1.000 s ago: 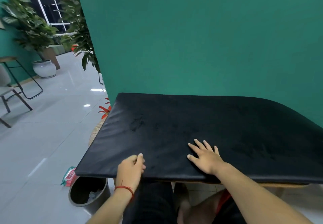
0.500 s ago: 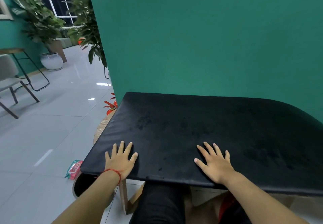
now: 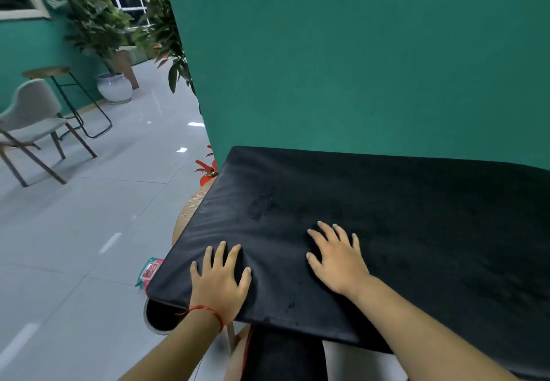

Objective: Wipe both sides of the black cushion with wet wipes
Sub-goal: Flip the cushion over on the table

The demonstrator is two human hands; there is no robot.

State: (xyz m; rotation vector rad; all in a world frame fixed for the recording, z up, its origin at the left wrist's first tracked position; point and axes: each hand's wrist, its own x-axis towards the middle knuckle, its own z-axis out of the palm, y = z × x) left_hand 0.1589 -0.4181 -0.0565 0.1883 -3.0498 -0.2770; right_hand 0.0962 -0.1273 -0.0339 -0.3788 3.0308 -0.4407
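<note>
left hand (image 3: 221,279), right hand (image 3: 337,258) flat, grips empty, on black cushion (image 3: 416,217) | long axis 9–3 o'clock | likely wipes pack (image 3: 150,270) on floor at 9, left nearer

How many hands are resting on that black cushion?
2. The left hand lies flat near the front left corner of the black cushion; the right hand lies flat further right, fingers spread. Neither holds a wipe.
</note>
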